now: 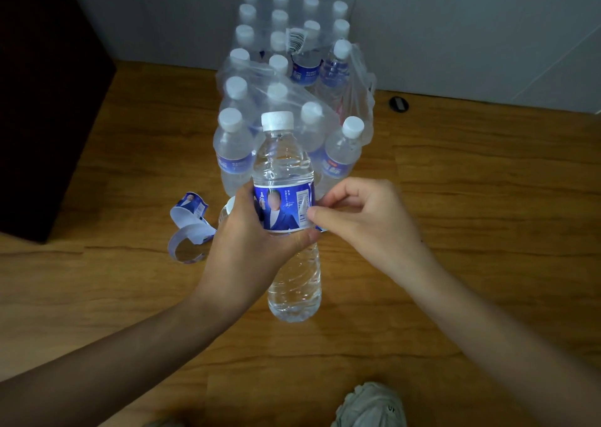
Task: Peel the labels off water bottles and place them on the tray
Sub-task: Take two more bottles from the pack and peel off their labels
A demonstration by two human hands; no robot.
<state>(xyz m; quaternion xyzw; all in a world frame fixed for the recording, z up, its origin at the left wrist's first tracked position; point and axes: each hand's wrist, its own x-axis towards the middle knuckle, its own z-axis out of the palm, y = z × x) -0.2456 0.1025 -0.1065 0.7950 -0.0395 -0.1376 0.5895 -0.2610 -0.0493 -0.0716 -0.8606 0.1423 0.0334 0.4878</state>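
Note:
I hold a clear water bottle [286, 166] with a white cap upright above the wooden floor. My left hand [250, 241] wraps its middle from the left, partly covering the blue label [286, 209]. My right hand [361, 218] pinches the label's right edge between thumb and forefinger. Two peeled blue-and-white labels [188, 228] lie curled on the floor to the left. Another bottle [226, 212] lies mostly hidden behind my left hand. No tray is in view.
A torn shrink-wrapped pack of several capped bottles [279, 78] stands just behind, against the grey wall. A dark cabinet [42, 101] is at the left. A small black round object [398, 104] lies by the wall. A grey shoe [370, 407] shows at the bottom.

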